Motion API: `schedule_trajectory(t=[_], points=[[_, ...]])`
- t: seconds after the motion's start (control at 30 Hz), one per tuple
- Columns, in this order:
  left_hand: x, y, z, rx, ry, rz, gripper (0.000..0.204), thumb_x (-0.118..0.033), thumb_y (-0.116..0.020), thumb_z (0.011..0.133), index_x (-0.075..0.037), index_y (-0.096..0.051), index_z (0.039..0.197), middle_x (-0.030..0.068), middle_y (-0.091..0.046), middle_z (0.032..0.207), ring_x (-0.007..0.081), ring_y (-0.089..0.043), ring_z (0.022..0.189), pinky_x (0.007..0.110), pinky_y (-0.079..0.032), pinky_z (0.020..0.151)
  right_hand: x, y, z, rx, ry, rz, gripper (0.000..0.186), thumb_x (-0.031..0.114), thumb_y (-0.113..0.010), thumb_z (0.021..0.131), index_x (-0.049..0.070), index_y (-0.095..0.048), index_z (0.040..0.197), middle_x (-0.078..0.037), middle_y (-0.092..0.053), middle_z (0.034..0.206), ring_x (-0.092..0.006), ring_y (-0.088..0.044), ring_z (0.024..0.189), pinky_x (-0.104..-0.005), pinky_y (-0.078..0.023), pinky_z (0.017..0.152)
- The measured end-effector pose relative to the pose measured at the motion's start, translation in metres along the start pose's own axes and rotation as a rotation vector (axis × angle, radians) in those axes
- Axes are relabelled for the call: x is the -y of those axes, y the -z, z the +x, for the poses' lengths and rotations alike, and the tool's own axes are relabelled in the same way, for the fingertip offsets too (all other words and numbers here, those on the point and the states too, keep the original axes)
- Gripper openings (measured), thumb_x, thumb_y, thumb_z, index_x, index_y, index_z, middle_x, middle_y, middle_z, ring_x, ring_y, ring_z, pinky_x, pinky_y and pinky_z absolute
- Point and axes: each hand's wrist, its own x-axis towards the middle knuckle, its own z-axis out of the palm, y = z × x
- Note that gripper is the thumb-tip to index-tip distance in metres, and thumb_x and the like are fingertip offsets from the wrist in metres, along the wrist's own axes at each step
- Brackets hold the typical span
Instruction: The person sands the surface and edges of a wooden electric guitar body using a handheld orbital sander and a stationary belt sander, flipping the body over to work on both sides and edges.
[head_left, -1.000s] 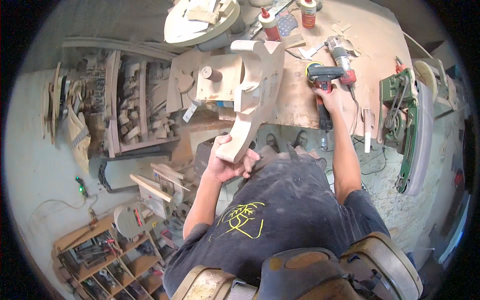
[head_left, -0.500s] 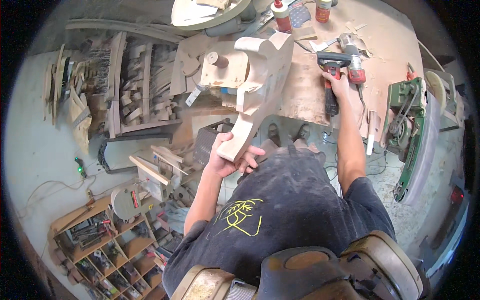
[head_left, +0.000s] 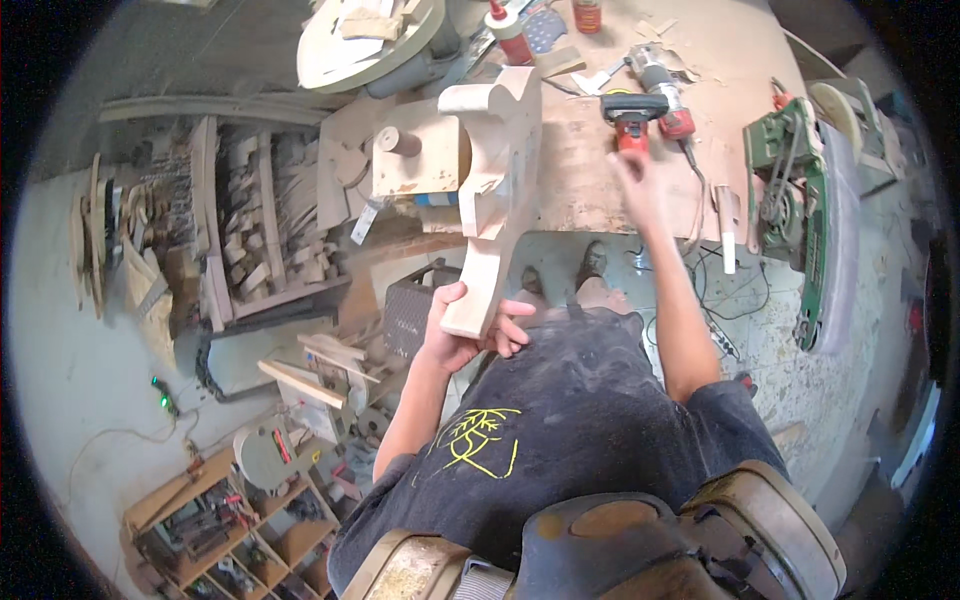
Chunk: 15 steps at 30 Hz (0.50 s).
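My left hand (head_left: 468,335) grips the lower end of a curved pale wooden piece (head_left: 490,185), its thumb on one side and fingers around the other. The piece stands up in front of me, its scrolled top reaching over the bench edge. My right hand (head_left: 636,185) is smeared by motion over the near end of a red and black handheld power tool (head_left: 633,122) lying on the workbench (head_left: 575,200). The hand and wrist hide the tool's handle. Whether the fingers touch it, I cannot tell. A second red and grey power tool (head_left: 660,85) lies just beyond.
A wooden block with a round peg (head_left: 400,142) stands left of the held piece. Glue bottles (head_left: 510,35) are at the back. A green belt machine (head_left: 790,190) stands on the right, wood offcuts (head_left: 255,200) at left, a compartment shelf (head_left: 215,500) lower left. Cables (head_left: 715,330) lie on the floor.
The view has shifted, so the bench things sit further left. My right hand, earlier around the power tool, now blurs over its near end. My left hand keeps the wooden piece, now more upright.
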Motion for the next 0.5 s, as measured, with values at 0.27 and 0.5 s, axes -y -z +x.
schedule_trajectory(t=[0.27, 0.5], points=[[0.03, -0.014, 0.045, 0.099, 0.04, 0.335, 0.088, -0.075, -0.028, 0.096, -0.001, -0.054, 0.135, 0.0191, -0.07, 0.113, 0.0288, -0.068, 0.105, 0.044, -0.052, 0.096, 0.162, -0.026, -0.156, 0.44, -0.281, 0.572, 0.079, 0.035, -0.08, 0.083, -0.002, -0.039, 0.14, -0.011, -0.061, 0.118, -0.0166, -0.061, 0.103, -0.0304, -0.053, 0.086], [0.056, 0.029, 0.072, 0.472, 0.15, 0.845, 0.096, -0.076, -0.015, 0.096, 0.002, -0.059, 0.131, 0.0202, -0.067, 0.12, 0.0274, -0.065, 0.113, 0.043, -0.048, 0.103, 0.092, -0.01, -0.176, 0.327, -0.514, 0.945, 0.044, 0.009, -0.066, 0.082, -0.005, -0.055, 0.123, -0.019, -0.066, 0.104, -0.0373, -0.072, 0.089, -0.0435, -0.062, 0.077]])
